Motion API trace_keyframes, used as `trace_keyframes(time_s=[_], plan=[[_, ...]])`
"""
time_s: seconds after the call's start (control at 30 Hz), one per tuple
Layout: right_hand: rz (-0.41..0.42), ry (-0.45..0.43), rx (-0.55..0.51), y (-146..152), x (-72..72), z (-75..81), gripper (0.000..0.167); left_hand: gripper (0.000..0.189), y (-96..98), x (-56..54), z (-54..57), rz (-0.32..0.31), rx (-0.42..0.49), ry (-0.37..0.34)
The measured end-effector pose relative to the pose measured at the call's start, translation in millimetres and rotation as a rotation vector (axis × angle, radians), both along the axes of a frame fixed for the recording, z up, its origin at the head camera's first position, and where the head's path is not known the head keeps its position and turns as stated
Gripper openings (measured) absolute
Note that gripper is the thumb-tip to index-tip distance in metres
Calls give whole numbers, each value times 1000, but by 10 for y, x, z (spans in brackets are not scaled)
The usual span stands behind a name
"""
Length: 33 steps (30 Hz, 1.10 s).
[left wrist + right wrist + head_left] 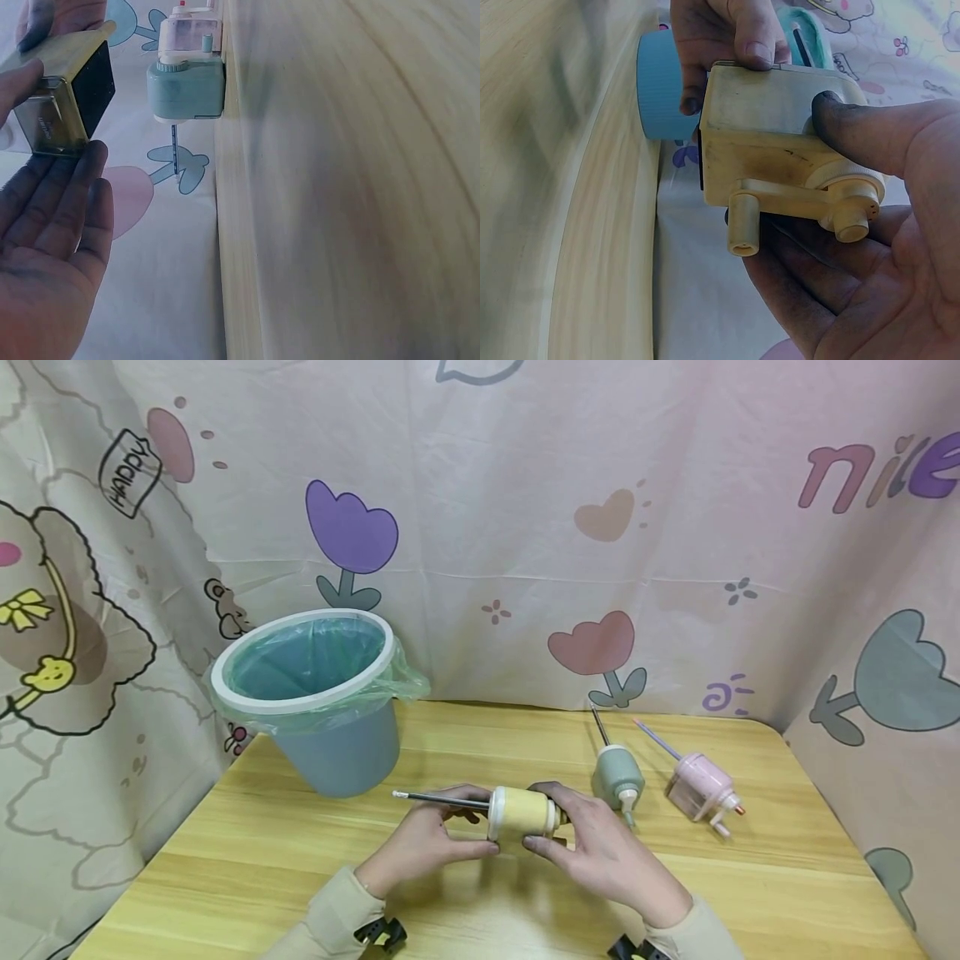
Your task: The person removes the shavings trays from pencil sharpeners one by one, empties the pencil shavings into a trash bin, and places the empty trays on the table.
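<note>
Held in the air above the table is a yellow hand-crank pencil sharpener, lying sideways, with a dark pencil sticking out of its left end. My left hand holds that end, thumb at the front and fingers behind; in the left wrist view the fingers lie against its side. My right hand grips the crank end between thumb and fingers. The crank with its knob shows in the right wrist view. A dark base pad shows in the left wrist view.
A green sharpener with a dark pencil and a pink sharpener with a purple pencil stand at the right on the wooden table. A blue bin lined with a green bag stands back left. A printed curtain hangs behind.
</note>
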State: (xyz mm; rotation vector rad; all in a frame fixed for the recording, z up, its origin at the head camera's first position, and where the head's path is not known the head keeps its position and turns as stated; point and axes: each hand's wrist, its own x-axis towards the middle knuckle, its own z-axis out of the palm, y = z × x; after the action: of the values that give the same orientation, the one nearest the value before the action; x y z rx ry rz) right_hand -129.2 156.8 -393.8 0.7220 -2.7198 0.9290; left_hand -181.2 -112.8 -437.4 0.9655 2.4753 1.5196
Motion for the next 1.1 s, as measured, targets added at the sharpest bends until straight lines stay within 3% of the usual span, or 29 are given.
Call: trace_keyframes(time_s=[0.43, 1.1], plan=[[16, -28, -18, 1, -4, -7, 49, 51, -6, -7, 0, 15, -8, -24], [38, -28, -10, 16, -20, -21, 49, 50, -32, -15, -10, -7, -36, 42]])
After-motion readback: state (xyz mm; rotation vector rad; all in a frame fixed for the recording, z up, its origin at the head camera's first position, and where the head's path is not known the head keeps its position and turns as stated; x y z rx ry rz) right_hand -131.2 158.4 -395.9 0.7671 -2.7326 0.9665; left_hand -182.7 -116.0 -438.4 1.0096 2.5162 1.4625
